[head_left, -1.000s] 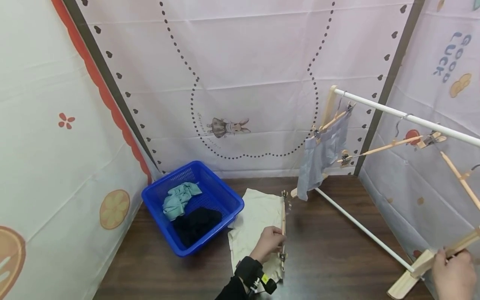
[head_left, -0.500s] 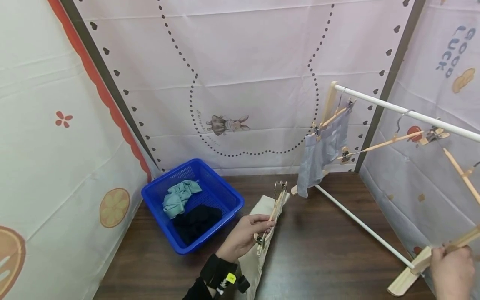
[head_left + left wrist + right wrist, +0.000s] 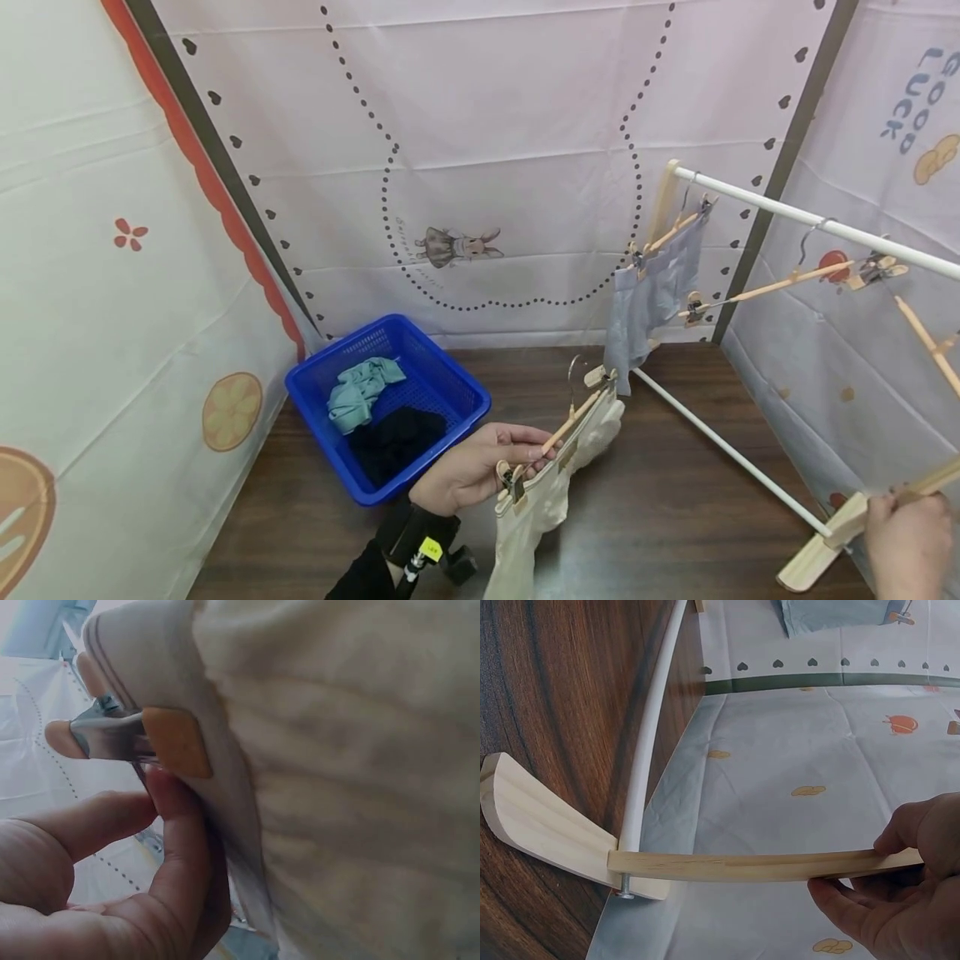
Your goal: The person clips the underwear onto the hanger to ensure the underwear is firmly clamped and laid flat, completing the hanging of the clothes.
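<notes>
My left hand (image 3: 468, 468) grips a wooden clip hanger (image 3: 564, 423) and holds it tilted above the table, with a cream garment (image 3: 540, 504) clipped to it and hanging down. In the left wrist view the fingers (image 3: 176, 847) curl round the hanger bar beside a metal clip (image 3: 127, 735) and the cream cloth (image 3: 352, 787). My right hand (image 3: 907, 542) holds the near wooden upright (image 3: 757, 865) of the drying rack at the lower right. The rack's white top rail (image 3: 810, 221) carries a grey garment (image 3: 652, 300) on a hanger and empty wooden hangers (image 3: 780, 287).
A blue basket (image 3: 442, 400) on the dark wooden table (image 3: 660, 500) holds a teal cloth (image 3: 360, 392) and a dark cloth (image 3: 390, 442). The rack's white lower bar (image 3: 727, 454) crosses the table's right side. Printed fabric walls enclose the back and sides.
My left hand has lifted the hanger and cream garment off the table, so the cloth now hangs free. The right hand has stayed on the rack's upright.
</notes>
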The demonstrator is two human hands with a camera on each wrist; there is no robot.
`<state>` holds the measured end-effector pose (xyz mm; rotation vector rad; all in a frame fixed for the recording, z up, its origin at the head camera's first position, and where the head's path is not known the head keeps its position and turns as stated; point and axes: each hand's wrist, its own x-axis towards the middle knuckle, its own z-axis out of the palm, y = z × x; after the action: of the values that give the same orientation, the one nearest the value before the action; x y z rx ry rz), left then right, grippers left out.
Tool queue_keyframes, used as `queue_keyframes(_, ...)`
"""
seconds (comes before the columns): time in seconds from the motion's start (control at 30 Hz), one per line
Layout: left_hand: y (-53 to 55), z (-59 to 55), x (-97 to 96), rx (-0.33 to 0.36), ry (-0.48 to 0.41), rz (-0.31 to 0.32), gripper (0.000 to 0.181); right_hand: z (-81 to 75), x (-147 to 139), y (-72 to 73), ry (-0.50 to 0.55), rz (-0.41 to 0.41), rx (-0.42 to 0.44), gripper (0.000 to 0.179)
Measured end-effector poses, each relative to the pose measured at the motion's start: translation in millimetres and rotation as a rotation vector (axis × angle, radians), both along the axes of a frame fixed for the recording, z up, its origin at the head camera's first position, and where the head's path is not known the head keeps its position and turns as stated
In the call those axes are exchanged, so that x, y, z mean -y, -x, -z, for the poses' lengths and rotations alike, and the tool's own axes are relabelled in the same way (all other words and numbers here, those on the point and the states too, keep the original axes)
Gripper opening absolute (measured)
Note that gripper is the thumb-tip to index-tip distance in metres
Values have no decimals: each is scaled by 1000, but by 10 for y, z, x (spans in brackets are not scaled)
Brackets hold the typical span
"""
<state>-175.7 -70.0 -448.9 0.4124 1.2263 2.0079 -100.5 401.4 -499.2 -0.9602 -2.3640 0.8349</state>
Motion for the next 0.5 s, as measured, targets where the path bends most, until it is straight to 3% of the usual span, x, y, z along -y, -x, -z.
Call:
queue_keyframes(0.3,36,-276,-79,4,-45,181,62,-4,-6,-3,-19,-7,18,31)
queue_keyframes(0.37,52,-346,-110,4,-44,184,61,-5,-9,-5,-12,-10,11,31)
queue_keyframes(0.5,139,-500,-185,-41,-8,135,52,-6,-21,-11,-23,-23,22,29)
